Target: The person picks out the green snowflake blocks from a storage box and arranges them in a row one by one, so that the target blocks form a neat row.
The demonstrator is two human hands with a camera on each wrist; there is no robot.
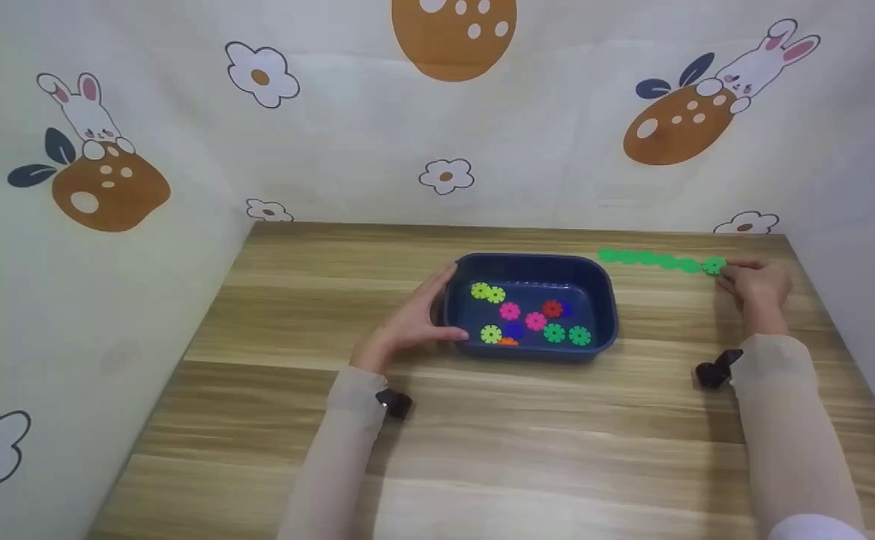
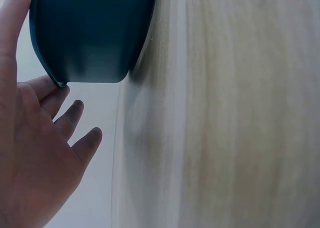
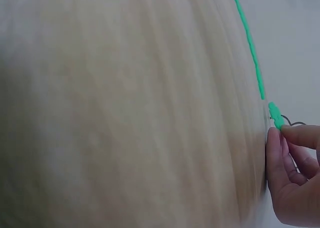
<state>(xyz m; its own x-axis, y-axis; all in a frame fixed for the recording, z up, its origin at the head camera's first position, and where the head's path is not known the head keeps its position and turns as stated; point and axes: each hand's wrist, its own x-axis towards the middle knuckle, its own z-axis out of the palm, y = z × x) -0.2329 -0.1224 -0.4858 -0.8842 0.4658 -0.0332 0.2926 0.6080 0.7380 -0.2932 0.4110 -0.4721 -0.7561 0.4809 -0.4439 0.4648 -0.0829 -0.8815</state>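
Observation:
My left hand (image 1: 409,324) spans the left end of a dark blue plastic basin (image 1: 531,355), with its thumb at the near left corner and its fingers stretched toward the far one. In the left wrist view, fingers touch the outside of the rim while others stand spread apart. Between thumb and fingers, my right hand (image 1: 759,288) pinches a green notched plastic disc (image 1: 713,266). A row of overlapping green discs (image 1: 647,258) ends just left of it; a small gap shows between them in the right wrist view (image 3: 276,116).
Inside the basin lie several notched discs: yellow (image 1: 490,334), pink (image 1: 510,310), red (image 1: 552,309), green (image 1: 579,335), blue (image 1: 513,331) and a partly hidden orange one (image 1: 508,342). A patterned curtain (image 1: 347,150) rises behind the wooden table (image 1: 542,435).

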